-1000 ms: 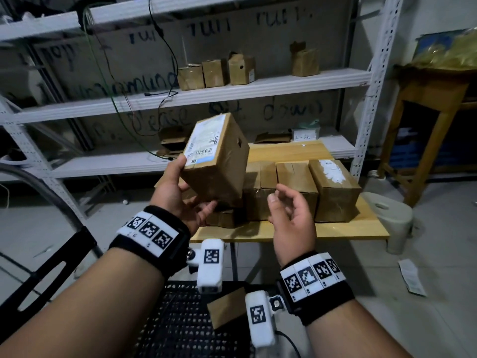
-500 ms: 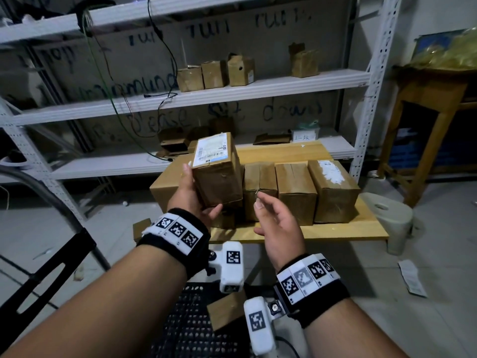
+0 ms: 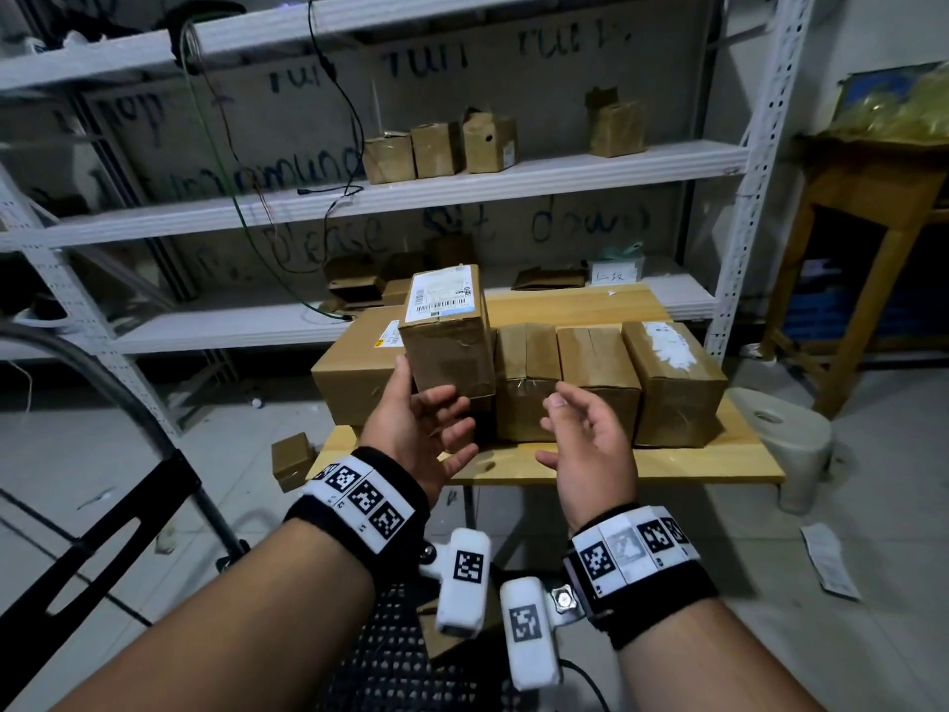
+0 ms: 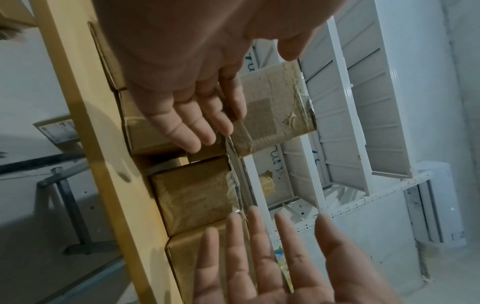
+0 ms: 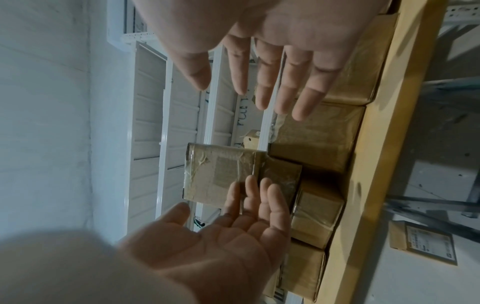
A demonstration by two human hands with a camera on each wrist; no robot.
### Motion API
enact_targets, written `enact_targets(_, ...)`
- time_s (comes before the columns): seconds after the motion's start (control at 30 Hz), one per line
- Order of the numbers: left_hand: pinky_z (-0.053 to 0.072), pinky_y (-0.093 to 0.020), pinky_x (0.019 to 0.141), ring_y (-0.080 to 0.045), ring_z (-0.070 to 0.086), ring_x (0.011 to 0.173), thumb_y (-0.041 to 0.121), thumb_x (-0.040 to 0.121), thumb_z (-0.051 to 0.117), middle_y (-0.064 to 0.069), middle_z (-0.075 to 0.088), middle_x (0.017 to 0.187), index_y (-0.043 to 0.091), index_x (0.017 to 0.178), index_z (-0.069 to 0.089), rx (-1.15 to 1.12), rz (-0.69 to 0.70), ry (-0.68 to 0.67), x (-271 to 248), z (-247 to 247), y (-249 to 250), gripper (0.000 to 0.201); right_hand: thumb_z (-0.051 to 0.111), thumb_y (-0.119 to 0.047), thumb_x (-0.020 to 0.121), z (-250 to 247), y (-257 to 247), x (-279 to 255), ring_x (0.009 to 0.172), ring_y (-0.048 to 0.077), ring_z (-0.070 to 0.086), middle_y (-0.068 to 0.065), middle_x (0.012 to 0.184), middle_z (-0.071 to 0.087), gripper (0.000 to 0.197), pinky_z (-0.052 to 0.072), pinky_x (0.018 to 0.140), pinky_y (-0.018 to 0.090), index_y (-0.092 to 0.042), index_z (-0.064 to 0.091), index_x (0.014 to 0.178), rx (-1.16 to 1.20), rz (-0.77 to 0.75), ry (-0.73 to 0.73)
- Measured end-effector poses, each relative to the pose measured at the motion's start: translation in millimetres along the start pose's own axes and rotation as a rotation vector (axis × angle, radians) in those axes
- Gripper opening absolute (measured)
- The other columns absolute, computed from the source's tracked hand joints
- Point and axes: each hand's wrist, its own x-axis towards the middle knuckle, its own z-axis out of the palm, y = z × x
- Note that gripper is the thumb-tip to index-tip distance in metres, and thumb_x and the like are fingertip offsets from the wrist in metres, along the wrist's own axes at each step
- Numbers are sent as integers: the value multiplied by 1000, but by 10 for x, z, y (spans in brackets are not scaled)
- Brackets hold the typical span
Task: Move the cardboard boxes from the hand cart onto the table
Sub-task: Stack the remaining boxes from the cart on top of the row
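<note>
At the head view's centre, the labelled cardboard box (image 3: 449,334) stands atop another box on the wooden table (image 3: 729,457). My left hand (image 3: 416,429), fingers straight, touches its near face; my right hand (image 3: 590,444) hovers relaxed, holding nothing, lower right of it.

Head view looks down from behind; both close wrist views share the table (image 3: 667,470) edge.

Dim, soft-shadowed, edge-warped, slightly blurred.

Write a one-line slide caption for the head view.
Left hand steadies a labelled cardboard box stacked atop others on the wooden table; right hand hovers open nearby.
</note>
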Motion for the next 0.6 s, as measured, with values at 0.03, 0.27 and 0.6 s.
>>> enact_targets(0.03,51,-46,84,-28,65,99,84,89,44,-8,72,109,17,109,70,6,2,0,9,3,20,75,62,-30,101,-4,4,3,80,-14,67,-14,105,70,26,61,79,36,-26,65,127,4,3,12)
enact_targets(0.27,48,-40,80,-24,59,95,87,86,45,-5,70,110,18,108,69,22,22,41,72,59,100,75,65,-28,99,22,80,-30,88,0,70,-9,110,70,21,62,87,44,-28,64,120,1,25,28)
enact_targets(0.6,46,-40,83,-23,58,103,82,89,48,-4,70,123,19,116,69,-2,82,39,176,49,52,72,66,-32,98,110,205,-118,105,10,67,-8,114,69,23,59,95,51,-30,63,121,-86,46,-53)
